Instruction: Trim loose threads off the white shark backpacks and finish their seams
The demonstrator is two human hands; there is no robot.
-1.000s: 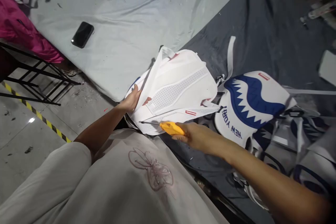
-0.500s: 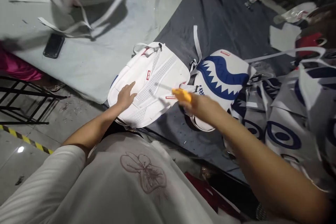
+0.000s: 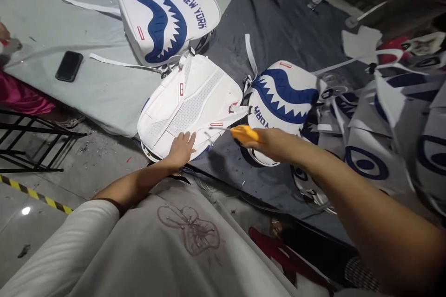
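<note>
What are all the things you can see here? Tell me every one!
backpack face down: 1, white, under the left hand
shark-mouth backpacks: 2, white and blue, one on the grey sheet, one on the dark sheet
more bag pieces: several, white and blue, piled at right
phone: 1, black, on grey sheet
metal rack: 1, black, on floor at left
yellow-handled tool: 1, in right hand
left hand: flat on the white backpack
right hand: gripping the tool

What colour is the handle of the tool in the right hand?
Yellow-orange; the tool handle shows clearly in the head view, gripped by the right hand.
</note>
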